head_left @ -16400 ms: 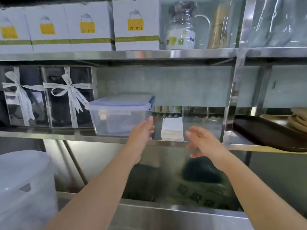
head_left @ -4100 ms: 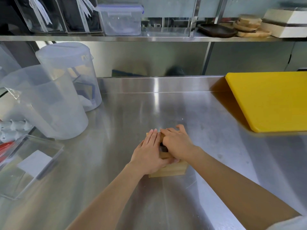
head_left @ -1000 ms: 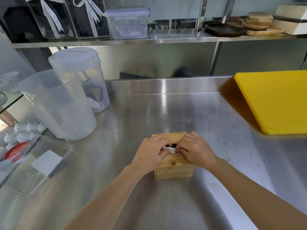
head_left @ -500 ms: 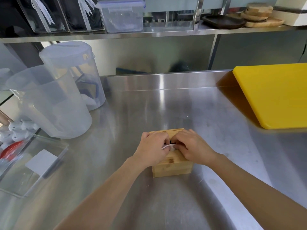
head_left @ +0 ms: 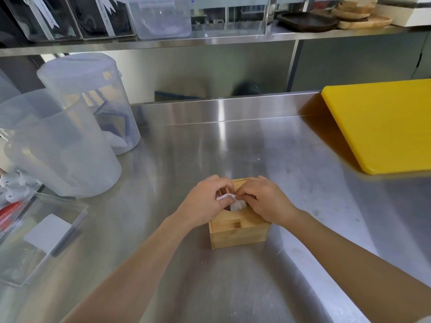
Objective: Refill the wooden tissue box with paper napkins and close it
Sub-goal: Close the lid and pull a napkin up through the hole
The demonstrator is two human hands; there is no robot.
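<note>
Fingers of left hand (head_left: 205,201) and right hand (head_left: 265,201) pinch one white napkin (head_left: 234,202) atop one wooden tissue box (head_left: 238,231); two translucent pitchers (head_left: 70,145) left, one yellow cutting board (head_left: 382,124) right.

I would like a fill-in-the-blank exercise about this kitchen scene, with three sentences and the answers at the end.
1. The wooden tissue box stands on a counter made of ____.
2. Both hands, left hand and right hand, pull a white ____ through the opening in the top of the box.
3. The cutting board at the right of the counter is ____ in colour.

Missing words: steel; napkin; yellow
</note>
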